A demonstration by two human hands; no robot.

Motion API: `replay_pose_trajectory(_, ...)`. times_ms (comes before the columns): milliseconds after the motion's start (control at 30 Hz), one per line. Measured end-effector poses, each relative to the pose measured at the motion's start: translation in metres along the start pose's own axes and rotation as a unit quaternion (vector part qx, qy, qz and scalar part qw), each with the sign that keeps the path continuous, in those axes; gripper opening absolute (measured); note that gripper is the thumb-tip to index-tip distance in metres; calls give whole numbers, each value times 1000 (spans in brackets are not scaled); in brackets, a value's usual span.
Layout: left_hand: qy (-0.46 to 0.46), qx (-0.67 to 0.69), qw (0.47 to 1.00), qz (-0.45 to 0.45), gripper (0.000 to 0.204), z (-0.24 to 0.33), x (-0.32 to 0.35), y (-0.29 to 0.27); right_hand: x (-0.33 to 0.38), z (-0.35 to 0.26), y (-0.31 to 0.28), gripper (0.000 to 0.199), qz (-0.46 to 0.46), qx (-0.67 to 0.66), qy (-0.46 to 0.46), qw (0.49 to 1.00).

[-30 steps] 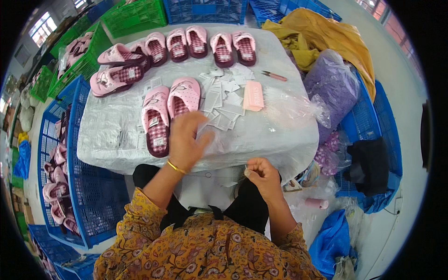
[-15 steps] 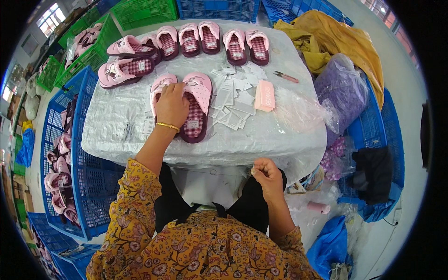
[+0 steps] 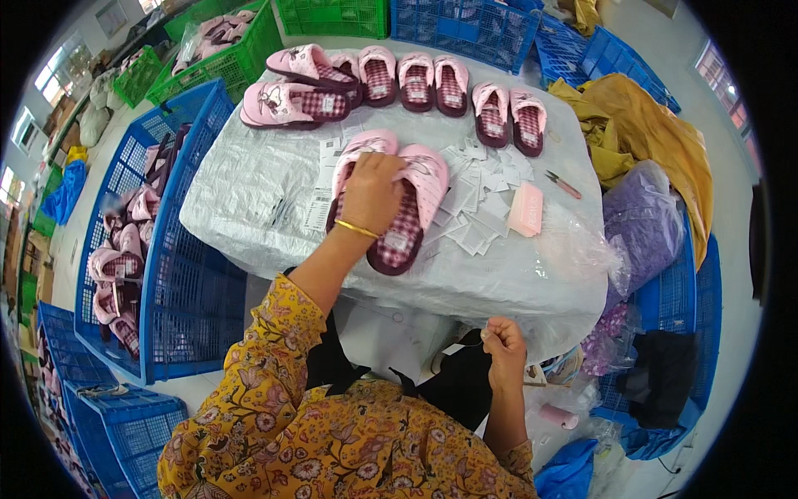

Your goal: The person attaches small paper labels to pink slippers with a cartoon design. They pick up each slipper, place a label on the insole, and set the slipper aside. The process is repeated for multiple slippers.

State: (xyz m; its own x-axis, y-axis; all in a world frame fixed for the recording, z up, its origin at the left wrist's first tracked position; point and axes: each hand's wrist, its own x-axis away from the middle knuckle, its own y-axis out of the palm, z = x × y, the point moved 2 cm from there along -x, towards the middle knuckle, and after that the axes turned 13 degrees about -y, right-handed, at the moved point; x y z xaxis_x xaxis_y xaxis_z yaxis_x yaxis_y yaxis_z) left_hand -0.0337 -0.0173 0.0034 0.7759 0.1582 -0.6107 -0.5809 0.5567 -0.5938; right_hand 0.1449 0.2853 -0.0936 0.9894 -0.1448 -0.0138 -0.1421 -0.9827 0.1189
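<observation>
A pair of pink slippers with dark red checked insoles [image 3: 405, 222] lies at the near middle of the table, one against the other. Over their inner edges my left hand [image 3: 374, 195] is closed, its fingertips hidden inside the uppers. My right hand [image 3: 504, 341], low beyond the table's front edge, is closed in a pinch. From it a thin thread runs to what looks like a small white tag [image 3: 453, 348]. Right of the slippers lie scattered white paper tags [image 3: 475, 229]. Several more pink slippers [image 3: 417, 83] stand along the far edge.
On the plastic-covered table [image 3: 249, 200] are a pink block-shaped packet [image 3: 525, 209] and small thread snips [image 3: 564, 185]. Blue crates [image 3: 187, 274] with slippers stand at the left, green crates [image 3: 237, 62] behind. Yellow cloth [image 3: 657, 125] and a purple bag [image 3: 640, 212] fill the right.
My view has swung left, so everything sits further right. My left hand has drawn the two slippers together. The white tag now shows beside my right hand, which stays pinched.
</observation>
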Motion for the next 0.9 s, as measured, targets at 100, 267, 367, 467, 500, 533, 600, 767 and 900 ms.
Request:
replay_pose_trajectory(100, 15, 53, 998, 9, 26, 33, 11, -3, -3, 2, 5, 21, -11, 0, 18, 1000)
replay_pose_trajectory(267, 11, 122, 992, -2, 25, 69, 18, 32, -8, -10, 25, 22, -25, -10, 20, 999)
replay_pose_trajectory(367, 0, 137, 990, -38, 28, 74, 26, 53, -8, -11, 27, 22, -27, -5, 17, 999)
replay_pose_trajectory(467, -13, 126, 990, -62, 40, 84, 28, 34, -7, -11, 21, 22, -18, 6, 22, 1000)
replay_pose_trajectory(500, -16, 117, 991, -64, 45, 83, 28, 23, -6, -11, 17, 22, -14, 9, 25, 1000)
replay_pose_trajectory(533, -22, 85, 995, -47, 49, 72, 29, 12, -4, -10, 16, 22, -15, 7, 25, 1000)
replay_pose_trajectory(600, -31, 24, 999, -13, 58, 40, 24, -12, -3, -5, 11, 22, -12, 7, 24, 1000)
replay_pose_trajectory(767, -215, -206, 954, 8, 65, -69, 33, -47, -3, 2, 17, 22, -22, -10, 32, 999)
replay_pose_trajectory(900, -309, -198, 925, -100, 65, -84, 32, -54, -2, 1, 28, 24, -46, -15, 29, 998)
